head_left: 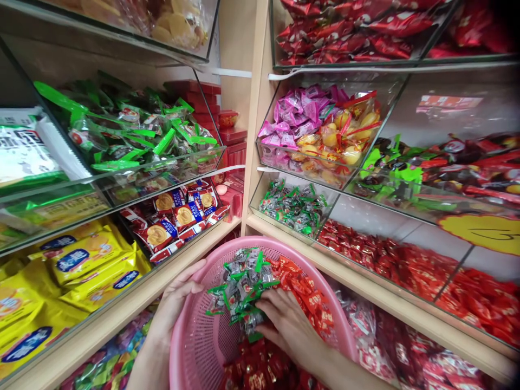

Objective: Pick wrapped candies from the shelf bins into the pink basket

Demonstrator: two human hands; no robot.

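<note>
Holding a pink basket (201, 325), touching green-wrapped candies (244, 281)

In the head view, grips the basket's left rim with the left hand (177, 292), fingers over the edge. Extends the right hand (286, 320) inside from the lower right, fingers half curled on the candies; cannot tell if pinching any. Meets a corner of wooden shelves (258, 119) just beyond, with clear bins (390, 119) on both sides. Shows crinkled, glossy wrappers: orange-red candies (303, 284) at right, dark red candies (260, 365) nearest, within round, perforated plastic.
</note>
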